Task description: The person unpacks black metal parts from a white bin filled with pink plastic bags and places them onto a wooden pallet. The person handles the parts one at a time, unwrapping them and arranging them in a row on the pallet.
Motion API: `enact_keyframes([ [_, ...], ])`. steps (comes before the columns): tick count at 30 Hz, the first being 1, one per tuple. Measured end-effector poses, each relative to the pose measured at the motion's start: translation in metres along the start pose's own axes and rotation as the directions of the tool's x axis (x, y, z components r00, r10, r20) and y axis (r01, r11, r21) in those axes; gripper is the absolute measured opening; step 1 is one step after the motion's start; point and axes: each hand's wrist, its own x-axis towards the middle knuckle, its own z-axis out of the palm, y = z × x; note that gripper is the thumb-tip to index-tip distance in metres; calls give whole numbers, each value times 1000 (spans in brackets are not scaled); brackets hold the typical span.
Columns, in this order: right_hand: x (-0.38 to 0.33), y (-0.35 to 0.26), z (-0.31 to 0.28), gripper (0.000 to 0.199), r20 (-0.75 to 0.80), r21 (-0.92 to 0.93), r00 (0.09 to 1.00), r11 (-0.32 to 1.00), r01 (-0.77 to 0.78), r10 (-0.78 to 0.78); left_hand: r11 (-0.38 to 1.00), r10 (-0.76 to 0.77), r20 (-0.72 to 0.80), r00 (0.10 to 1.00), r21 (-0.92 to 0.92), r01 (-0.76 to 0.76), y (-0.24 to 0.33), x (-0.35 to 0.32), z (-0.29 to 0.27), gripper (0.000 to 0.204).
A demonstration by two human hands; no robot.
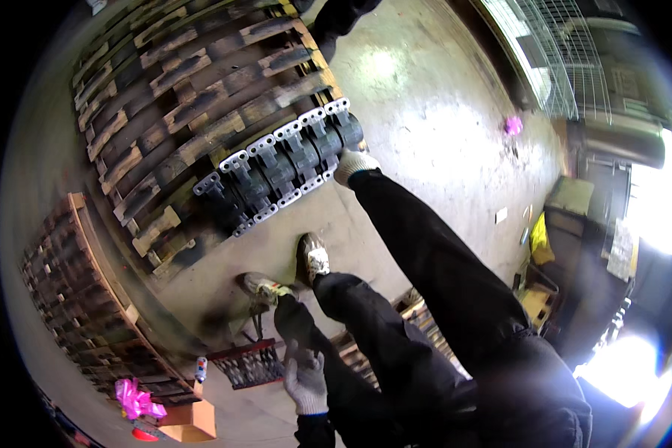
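Note:
A row of dark cast metal parts with pale, drilled flanges lies along the near edge of a slatted wooden pallet. My right hand, in a whitish knit glove, grips the casting at the right end of the row. Its fingertips are partly hidden against the part. Down by my legs, my left hand, gloved the same way, hangs with its fingers apart and nothing in it. Nearest to it is a dark red-edged crate or rack on the floor.
Another stack of pallets stands at the left. Below it are a spray can, a cardboard box and pink material. Wire mesh and dark cabinets line the right. A black-clothed limb shows beyond the pallet.

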Motion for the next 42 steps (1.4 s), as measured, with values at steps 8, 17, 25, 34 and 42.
enact_keyframes([
  [8, -230, 33, 29, 42, 636, -9, 682, 880, 476, -362, 995, -24, -12, 1000, 96, 25, 3, -66, 41, 32],
  [17, -332, 114, -82, 39, 490, 105, 871, 990, -90, 27, 534, 263, 49, 964, 824, -187, 83, -123, 46, 30],
  [25, -351, 105, -60, 37, 177, 398, 983, 911, -113, 45, 395, 268, 5, 963, 911, -114, 181, -106, -36, 23],
  [34, -369, 117, 3, 40, 163, 654, 956, 699, -290, 244, 215, 151, -291, 945, 943, 256, 182, -166, 11, 27],
  [42, -376, 201, 21, 40, 331, 632, 877, 608, -480, 348, 48, 108, 16, 994, 999, -21, 113, -152, 112, 35],
])
